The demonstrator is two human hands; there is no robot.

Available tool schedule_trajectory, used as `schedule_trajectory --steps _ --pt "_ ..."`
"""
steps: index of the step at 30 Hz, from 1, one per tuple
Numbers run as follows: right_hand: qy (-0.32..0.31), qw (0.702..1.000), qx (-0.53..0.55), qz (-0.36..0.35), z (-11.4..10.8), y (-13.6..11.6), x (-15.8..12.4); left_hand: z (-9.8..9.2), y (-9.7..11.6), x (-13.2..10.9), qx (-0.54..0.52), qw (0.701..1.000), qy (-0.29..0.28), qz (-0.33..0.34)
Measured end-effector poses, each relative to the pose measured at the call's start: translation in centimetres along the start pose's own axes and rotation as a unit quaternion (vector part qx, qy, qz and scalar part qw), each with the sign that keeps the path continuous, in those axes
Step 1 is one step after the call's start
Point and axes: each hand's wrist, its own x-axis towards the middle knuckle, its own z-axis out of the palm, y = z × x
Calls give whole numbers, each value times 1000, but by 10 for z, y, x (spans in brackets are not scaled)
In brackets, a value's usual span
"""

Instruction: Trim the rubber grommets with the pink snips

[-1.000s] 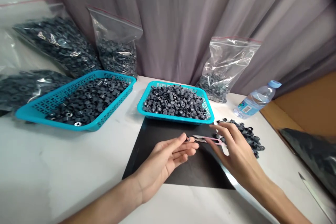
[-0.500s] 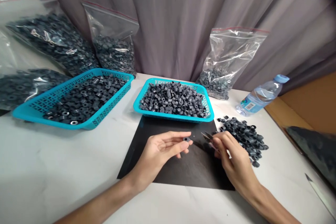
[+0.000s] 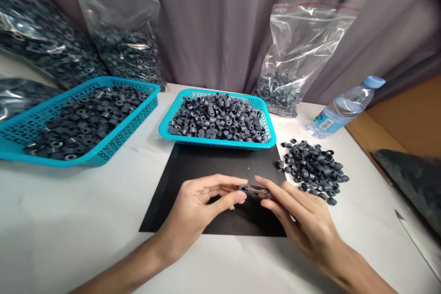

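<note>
My left hand (image 3: 201, 204) pinches a small dark grey rubber ring (image 3: 243, 188) between thumb and fingers over a black mat (image 3: 193, 167). My right hand (image 3: 299, 218) grips small pink-handled snips (image 3: 259, 190), whose metal tips touch the ring. Both hands meet above the mat's middle. A loose heap of the same rings (image 3: 312, 170) lies on the table right of the mat, close to my right hand.
A teal basket (image 3: 217, 142) full of rings stands behind the mat, a larger teal basket (image 3: 103, 151) at left. Clear bags of rings (image 3: 292, 55) lean on a grey curtain. A water bottle (image 3: 344, 108) lies at right, near a cardboard box (image 3: 406, 119).
My right hand brought the snips left until their tips reached the ring held in my left hand. The camera tilted down and closer; both hands sit lower in the picture.
</note>
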Motion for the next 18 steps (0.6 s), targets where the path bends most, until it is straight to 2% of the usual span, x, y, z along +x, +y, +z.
schedule_trajectory --steps 9,18 --pt "2 995 -76 -67 -1 3 -1 4 2 1 -30 999 7 -26" --pt "5 991 -105 -79 -3 3 0 5 5 -1 -52 996 -7 -73"
